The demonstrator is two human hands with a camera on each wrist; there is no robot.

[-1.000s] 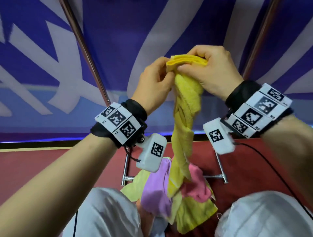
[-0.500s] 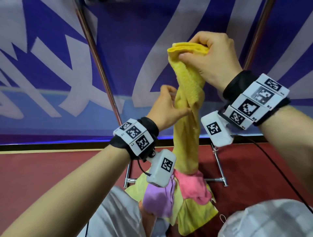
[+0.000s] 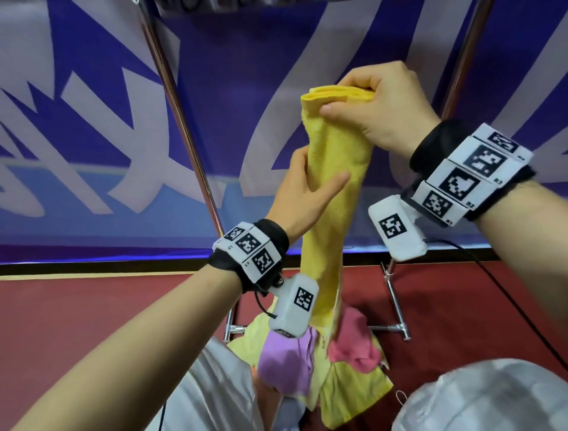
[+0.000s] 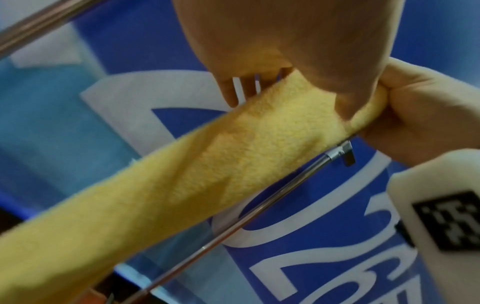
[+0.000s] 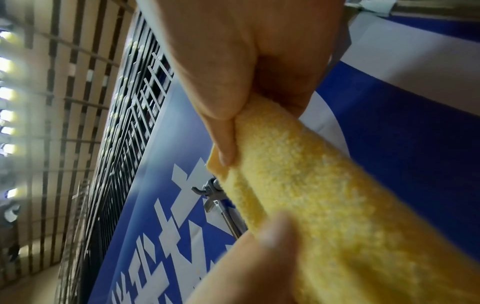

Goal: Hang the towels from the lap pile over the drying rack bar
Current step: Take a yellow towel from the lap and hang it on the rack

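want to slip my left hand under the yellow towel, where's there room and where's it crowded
Free: between the left rack pole and the yellow towel, beside the left hand. Crowded: the lap pile, and the towel's top under the right hand.

The drying rack's top bar (image 3: 233, 3) is cut off at the head view's upper edge — the yellow towel (image 3: 335, 197) hides the left hand's (image 3: 302, 197) fingers, its lower end is lost among the lap pile (image 3: 353, 381), and the left thumb (image 5: 262, 259) blurs in the right-wrist view.

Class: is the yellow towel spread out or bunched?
Bunched. The towel hangs as a narrow column from the right hand, left hand gripping midway.
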